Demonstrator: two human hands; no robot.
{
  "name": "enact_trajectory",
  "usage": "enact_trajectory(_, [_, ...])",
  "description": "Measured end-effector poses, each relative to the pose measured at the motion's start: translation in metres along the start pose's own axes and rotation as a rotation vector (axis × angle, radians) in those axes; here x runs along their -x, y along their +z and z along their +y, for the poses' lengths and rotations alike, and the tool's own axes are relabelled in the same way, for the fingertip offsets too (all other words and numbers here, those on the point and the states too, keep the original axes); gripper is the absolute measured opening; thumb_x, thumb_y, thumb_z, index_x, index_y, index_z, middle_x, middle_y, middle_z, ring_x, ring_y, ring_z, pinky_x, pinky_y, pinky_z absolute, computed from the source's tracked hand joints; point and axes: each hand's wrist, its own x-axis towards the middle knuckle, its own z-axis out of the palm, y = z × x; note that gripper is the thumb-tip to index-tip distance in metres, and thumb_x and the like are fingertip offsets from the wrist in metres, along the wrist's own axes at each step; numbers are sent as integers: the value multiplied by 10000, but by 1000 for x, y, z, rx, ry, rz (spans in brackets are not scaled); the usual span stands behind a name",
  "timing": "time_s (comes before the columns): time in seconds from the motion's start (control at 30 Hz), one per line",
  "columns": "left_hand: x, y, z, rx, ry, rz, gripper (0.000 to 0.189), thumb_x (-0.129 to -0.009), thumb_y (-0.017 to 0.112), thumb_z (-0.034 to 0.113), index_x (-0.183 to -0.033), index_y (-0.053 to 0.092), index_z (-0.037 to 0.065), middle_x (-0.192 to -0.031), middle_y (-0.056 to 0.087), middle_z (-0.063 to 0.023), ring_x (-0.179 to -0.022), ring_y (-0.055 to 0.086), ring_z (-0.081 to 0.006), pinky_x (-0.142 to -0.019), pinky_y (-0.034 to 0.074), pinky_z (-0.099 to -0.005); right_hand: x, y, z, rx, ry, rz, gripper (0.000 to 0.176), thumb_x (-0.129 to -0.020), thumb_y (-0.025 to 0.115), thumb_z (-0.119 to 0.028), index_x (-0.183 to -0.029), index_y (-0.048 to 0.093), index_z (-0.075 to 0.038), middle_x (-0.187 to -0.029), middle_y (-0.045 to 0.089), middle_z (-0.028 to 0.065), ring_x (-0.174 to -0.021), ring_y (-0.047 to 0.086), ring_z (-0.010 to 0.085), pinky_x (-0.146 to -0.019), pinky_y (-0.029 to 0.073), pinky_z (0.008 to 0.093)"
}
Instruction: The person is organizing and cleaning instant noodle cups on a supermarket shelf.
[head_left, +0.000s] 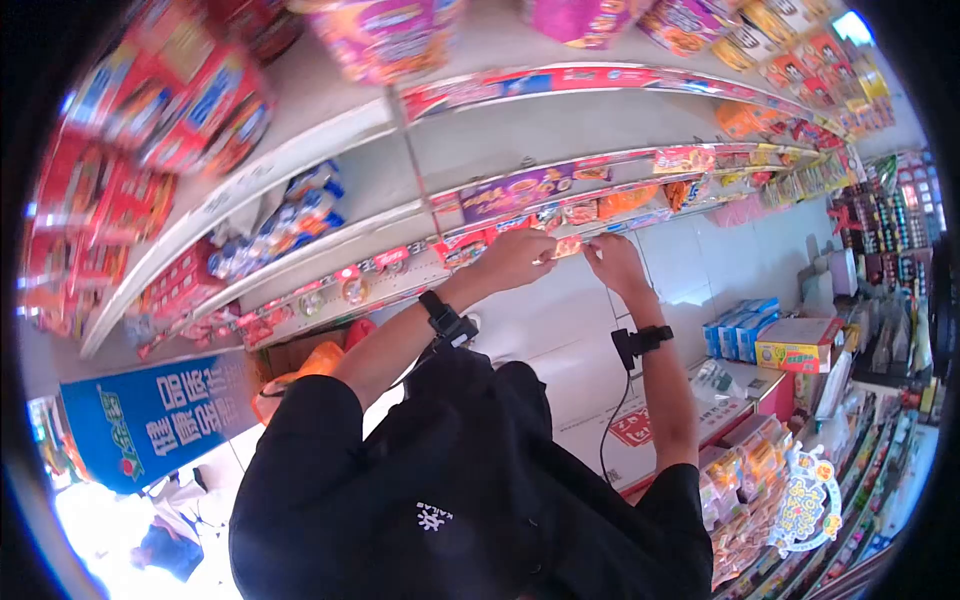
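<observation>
My left hand (512,260) reaches forward with its fingers closed in a pinch at one end of a small red-and-orange snack packet (568,247). At the packet's other end, the fingers of my right hand (617,266) are closed too. Both hands are in front of the lower shelf, where red packets (463,248) and other colourful snack packs (628,202) lie. Print on the small packet is too blurred to read. Each wrist wears a black strap with a small device.
Large purple and red snack packs stand on the upper shelf (330,130). Blue-and-white packs (300,215) lie lower left, near a blue sign (160,415). To the right are blue boxes (742,330), a yellow-and-red carton (800,345) and racks of goods. Tiled floor (550,330) lies below.
</observation>
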Motion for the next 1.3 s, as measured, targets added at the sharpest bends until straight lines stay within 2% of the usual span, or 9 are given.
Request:
enact_trajectory(0.4, [255, -68, 2, -160, -327, 232, 183, -879, 745, 170, -844, 615, 47, -823, 650, -107, -806, 674, -310, -698, 528, -438, 11, 60, -225, -241, -157, -9, 178, -946, 668, -215, -955, 722, -46, -904, 740, 157, -843, 718, 357, -735, 575, 462])
enact_trajectory(0.6, [333, -124, -10, -255, -265, 467, 137, -858, 760, 114, -840, 652, 31, -800, 666, -138, -758, 682, -314, -676, 535, -432, 27, 86, -310, -209, -184, -112, 188, -946, 667, -214, -950, 721, -33, -876, 718, 154, -834, 695, 373, -739, 563, 467])
enact_trajectory(0.67, [356, -146, -15, -81, -430, 455, 111, -864, 744, 90, -889, 664, 17, -772, 676, -148, -696, 685, -313, -637, 534, -420, 22, 90, -341, -199, -206, -103, 195, -945, 668, -217, -946, 721, -30, -875, 714, 154, -846, 691, 365, -747, 559, 464])
enact_trajectory(0.8, [416, -189, -37, -66, -401, 539, 147, -876, 721, 64, -1004, 662, 21, -725, 673, -142, -654, 686, -300, -615, 534, -409, 2, 101, -422, -127, -241, -161, 198, -943, 670, -210, -920, 716, -19, -889, 705, 153, -882, 679, 346, -773, 552, 455])
enact_trajectory(0.9, [466, -228, -56, -114, -435, 626, 253, -885, 701, 50, -1132, 645, 46, -797, 682, -146, -710, 703, -280, -645, 543, -397, -21, 116, -495, -103, -274, -202, 188, -942, 671, -205, -908, 711, -25, -939, 708, 149, -897, 677, 346, -771, 549, 454])
enact_trajectory(1.0, [518, -271, -77, -81, -392, 952, 316, -873, 712, 46, -1179, 633, 41, -980, 662, -139, -824, 689, -260, -747, 546, -394, -46, 137, -564, -150, -417, -155, 161, -942, 673, -193, -958, 700, -35, -980, 708, 141, -907, 680, 355, -782, 553, 452])
enact_trajectory(1.07, [556, -311, -96, -272, -408, 1123, 341, -879, 734, 99, -1176, 589, 13, -981, 635, -153, -855, 640, -315, -815, 522, -435, -59, 144, -615, -241, -449, -91, 169, -937, 683, -187, -1007, 688, -33, -989, 707, 146, -915, 683, 354, -791, 556, 448])
enact_trajectory(1.2, [592, -386, -126, -329, -409, 1466, 673, -825, 829, 195, -1322, 464, -75, -1271, 521, -263, -1138, 545, -382, -990, 449, -466, -98, 149, -710, -494, -497, 130, 365, -899, 750, -202, -1182, 628, -7, -1043, 700, 170, -968, 698, 339, -848, 561, 436])
enact_trajectory(1.3, [598, -429, -140, -515, -376, 1419, 909, -781, 876, 239, -1448, 350, -85, -1412, 436, -306, -1274, 483, -436, -1078, 410, -491, -135, 153, -768, -466, -564, 316, 589, -852, 812, -265, -1326, 569, -13, -1183, 676, 191, -1086, 670, 371, -947, 533, 469])
